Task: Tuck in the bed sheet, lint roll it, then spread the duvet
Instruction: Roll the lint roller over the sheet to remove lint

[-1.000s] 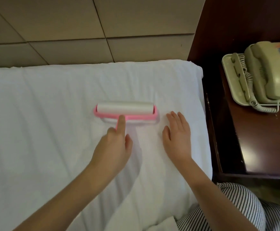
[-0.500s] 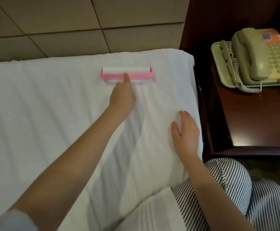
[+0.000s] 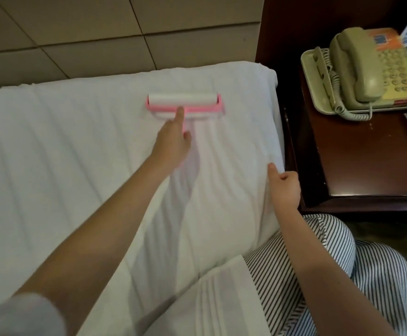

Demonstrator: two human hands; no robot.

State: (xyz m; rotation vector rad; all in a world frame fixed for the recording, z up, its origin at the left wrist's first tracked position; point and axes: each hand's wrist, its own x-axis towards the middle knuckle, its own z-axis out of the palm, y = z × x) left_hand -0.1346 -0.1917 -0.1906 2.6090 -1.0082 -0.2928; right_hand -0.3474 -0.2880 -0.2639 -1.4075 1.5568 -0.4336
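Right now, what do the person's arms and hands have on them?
No gloves, rings or watch show on the left hand or right hand. Both forearms are bare. A pale grey sleeve covers the left upper arm.

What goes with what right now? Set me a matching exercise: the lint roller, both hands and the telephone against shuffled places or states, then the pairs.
1. lint roller
2. left hand
3. right hand
4. telephone

A. on the dark nightstand
B. grips the roller, index finger stretched forward
C. on the white sheet, near the bed's far edge
D. fingers curled at the sheet's side edge

Pairs: 1-C, 2-B, 3-D, 4-A
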